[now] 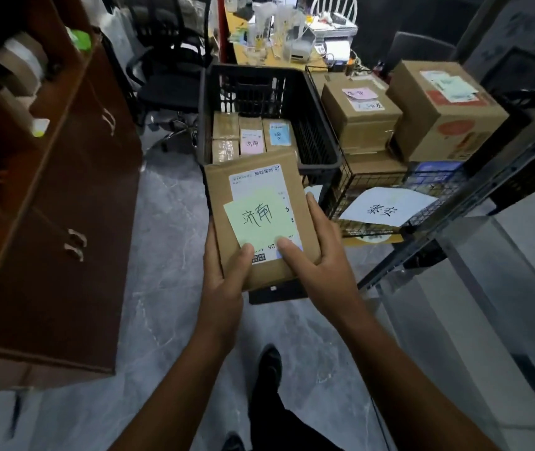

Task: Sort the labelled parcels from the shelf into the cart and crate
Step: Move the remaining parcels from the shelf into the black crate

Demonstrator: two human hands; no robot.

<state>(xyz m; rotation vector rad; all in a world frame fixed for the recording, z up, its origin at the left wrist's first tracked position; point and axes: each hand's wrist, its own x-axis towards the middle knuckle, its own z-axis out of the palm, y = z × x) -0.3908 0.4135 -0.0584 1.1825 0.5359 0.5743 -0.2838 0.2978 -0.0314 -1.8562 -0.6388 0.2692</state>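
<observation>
One parcel [256,209], two hands [223,281] [319,255], one crate [319,135] with four small parcels [225,125] [225,151] [252,139] [279,134], one cart [349,190] and two large boxes [360,115] [445,112] are counted.

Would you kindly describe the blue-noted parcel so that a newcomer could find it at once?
Look in the black crate left of the wire cart. The parcel is the rightmost showing on its floor. It alone bears a blue note; its neighbour bears a pink note.
</observation>
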